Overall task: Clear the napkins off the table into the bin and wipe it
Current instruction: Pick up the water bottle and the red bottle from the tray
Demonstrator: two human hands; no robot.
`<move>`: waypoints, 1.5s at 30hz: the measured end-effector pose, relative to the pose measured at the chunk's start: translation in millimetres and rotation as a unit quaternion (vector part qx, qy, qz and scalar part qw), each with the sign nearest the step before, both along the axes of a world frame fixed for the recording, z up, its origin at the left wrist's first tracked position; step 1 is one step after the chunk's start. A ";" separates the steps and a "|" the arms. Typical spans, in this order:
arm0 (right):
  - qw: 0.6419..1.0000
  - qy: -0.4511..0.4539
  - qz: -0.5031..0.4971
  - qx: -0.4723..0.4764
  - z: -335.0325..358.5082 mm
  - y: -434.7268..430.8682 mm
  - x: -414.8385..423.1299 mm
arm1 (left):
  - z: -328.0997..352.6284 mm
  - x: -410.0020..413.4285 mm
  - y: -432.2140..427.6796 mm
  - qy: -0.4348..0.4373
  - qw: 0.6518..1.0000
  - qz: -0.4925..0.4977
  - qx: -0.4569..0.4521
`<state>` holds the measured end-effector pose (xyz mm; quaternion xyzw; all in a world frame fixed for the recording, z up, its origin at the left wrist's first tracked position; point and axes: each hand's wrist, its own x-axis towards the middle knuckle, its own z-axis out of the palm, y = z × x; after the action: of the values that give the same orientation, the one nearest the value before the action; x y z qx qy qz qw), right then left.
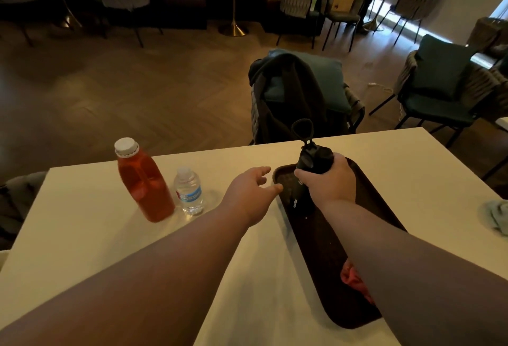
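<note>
Crumpled pink-red paper napkin [350,279] lay at near end of dark brown oblong tray [324,257] on white counter [82,222], partly hidden by right forearm. Right hand [330,181] gripped tall black flask [300,200] below its cap, at tray's far end. Left hand [253,194] was spread, empty, beside tray's far-left corner. Pale blue-grey cloth [499,215] was bunched at counter's right edge.

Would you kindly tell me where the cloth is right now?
In the head view, the cloth lies at the table's far right edge. It is right of the tray, apart from it, and partly cut off by the frame.
</note>
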<state>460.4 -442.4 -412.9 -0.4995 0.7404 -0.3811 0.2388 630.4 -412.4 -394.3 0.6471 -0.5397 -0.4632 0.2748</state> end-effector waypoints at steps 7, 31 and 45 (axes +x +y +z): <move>0.997 0.025 0.069 -0.038 41.5 14.0 38.1 | 36.9 30.6 1.8 0.030 0.998 0.030 -0.055; 0.968 -0.052 0.233 0.076 5.3 126.7 334.7 | -2.0 285.9 136.3 0.149 0.970 0.193 0.010; 0.969 -0.043 0.239 0.041 -24.8 79.6 384.6 | -19.1 318.9 93.1 0.160 0.957 0.242 0.019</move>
<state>845.1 -362.9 -437.7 -0.6353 0.6034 -0.3032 0.3745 949.4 -319.3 -413.4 0.6807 -0.3065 -0.4906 0.4495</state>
